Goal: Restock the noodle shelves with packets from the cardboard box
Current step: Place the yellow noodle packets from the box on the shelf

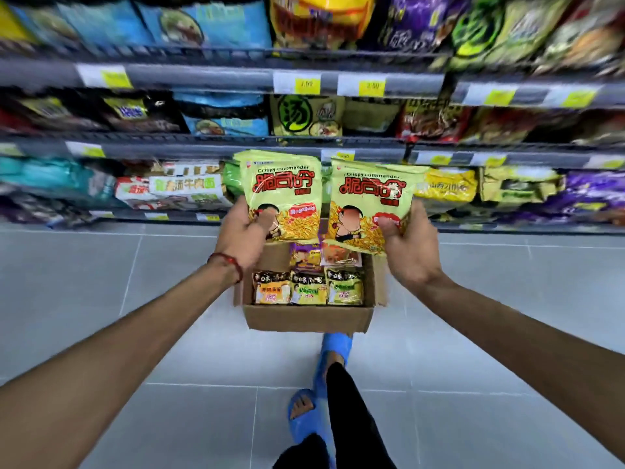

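My left hand (244,231) grips the lower edge of a light green "Crispy commander" noodle packet (282,184), thumb on its front. My right hand (407,245) grips a second, identical green packet (370,198) the same way. Both packets are held upright, side by side, in front of the lowest noodle shelf (176,214) and above the open cardboard box (307,318) on the floor. Inside the box lie several small packets: a row of three with black tops (307,287) and purple and orange ones (306,255) behind them.
Three shelf levels full of noodle bags rise ahead, with price tags (306,84) on their grey rails. Yellow bags (446,187) sit right of the held packets, white and red ones (182,191) to the left. My feet in blue sandals (334,350) stand on grey floor tiles behind the box.
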A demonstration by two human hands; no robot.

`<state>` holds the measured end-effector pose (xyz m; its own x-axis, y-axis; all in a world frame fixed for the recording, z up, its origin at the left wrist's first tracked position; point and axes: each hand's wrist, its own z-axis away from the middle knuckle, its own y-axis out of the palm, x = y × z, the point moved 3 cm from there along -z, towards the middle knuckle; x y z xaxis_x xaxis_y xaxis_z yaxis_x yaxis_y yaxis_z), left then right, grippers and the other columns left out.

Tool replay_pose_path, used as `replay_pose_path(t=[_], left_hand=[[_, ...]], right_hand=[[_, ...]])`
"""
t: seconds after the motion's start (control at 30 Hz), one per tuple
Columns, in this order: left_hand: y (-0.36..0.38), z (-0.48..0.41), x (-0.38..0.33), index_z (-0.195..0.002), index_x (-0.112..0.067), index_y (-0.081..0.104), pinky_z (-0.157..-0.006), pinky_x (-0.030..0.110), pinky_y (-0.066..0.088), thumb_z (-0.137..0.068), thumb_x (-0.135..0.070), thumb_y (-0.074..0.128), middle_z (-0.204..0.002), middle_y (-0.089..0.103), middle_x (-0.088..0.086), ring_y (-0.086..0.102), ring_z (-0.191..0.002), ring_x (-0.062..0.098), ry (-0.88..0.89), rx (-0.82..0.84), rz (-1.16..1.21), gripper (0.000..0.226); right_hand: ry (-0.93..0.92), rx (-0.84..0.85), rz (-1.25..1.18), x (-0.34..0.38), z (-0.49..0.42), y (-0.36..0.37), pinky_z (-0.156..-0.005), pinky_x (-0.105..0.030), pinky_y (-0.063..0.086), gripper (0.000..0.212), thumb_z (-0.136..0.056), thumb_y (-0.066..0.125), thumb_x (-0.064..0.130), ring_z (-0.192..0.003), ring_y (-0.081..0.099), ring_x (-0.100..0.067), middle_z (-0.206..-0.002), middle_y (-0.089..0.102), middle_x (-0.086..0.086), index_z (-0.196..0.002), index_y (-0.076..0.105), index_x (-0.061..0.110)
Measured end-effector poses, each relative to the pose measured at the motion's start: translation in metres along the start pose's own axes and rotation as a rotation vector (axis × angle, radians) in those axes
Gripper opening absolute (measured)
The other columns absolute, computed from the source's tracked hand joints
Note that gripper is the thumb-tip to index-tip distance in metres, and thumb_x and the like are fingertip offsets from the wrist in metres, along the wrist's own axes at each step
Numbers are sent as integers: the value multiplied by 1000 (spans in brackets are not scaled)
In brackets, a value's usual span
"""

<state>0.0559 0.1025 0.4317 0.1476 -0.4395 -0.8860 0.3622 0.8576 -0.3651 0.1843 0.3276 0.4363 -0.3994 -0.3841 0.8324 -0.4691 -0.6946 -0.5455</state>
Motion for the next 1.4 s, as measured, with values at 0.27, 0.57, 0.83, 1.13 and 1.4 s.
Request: replay_pose_path(t=[0.27, 0.57, 0.83, 1.13, 1.4], left_hand=[[-20, 65, -177, -128, -11, 52, -99, 34, 48, -99, -17, 57, -121, 62, -3, 58, -114, 16, 273, 18, 22, 30], [18, 140, -339, -139, -16, 48, -109, 48, 42, -97, -34, 56, -134, 59, 1, 53, -125, 23, 479, -21, 15, 46], [96, 182, -451, -128, -21, 54, -102, 46, 49, -99, -26, 56, -122, 64, -3, 61, -111, 17, 619, -70, 94, 29], [159, 192, -561, -122, -28, 56, -101, 50, 47, -95, -43, 56, -117, 67, -9, 63, -106, 13, 740, -126, 76, 31], [199, 151, -665, -123, -23, 59, -99, 41, 51, -100, -29, 55, -117, 67, -6, 65, -107, 13, 868, -135, 156, 24]], right_hand=[[-186, -155, -25, 107, 42, -142, -64, -23, 38, 19, -99, 58, 25, -80, 54, -10, -90, 57, 11, -109, 48, 13], [-237, -314, -153, 174, 43, -313, -84, -41, 49, 19, -100, 58, 21, -93, 58, -18, -99, 61, 3, -114, 49, 11], [-369, -385, -169, 190, 30, -457, -71, -36, 48, 13, -99, 60, 20, -82, 55, -11, -92, 60, 3, -104, 50, 13], [-508, -468, -221, 211, -10, -579, -76, -34, 50, 21, -97, 62, 31, -90, 61, -11, -97, 64, 7, -110, 55, 16], [-629, -552, -233, 245, -89, -657, -64, -4, 41, 21, -97, 64, 27, -85, 55, 5, -97, 61, 14, -113, 56, 16]])
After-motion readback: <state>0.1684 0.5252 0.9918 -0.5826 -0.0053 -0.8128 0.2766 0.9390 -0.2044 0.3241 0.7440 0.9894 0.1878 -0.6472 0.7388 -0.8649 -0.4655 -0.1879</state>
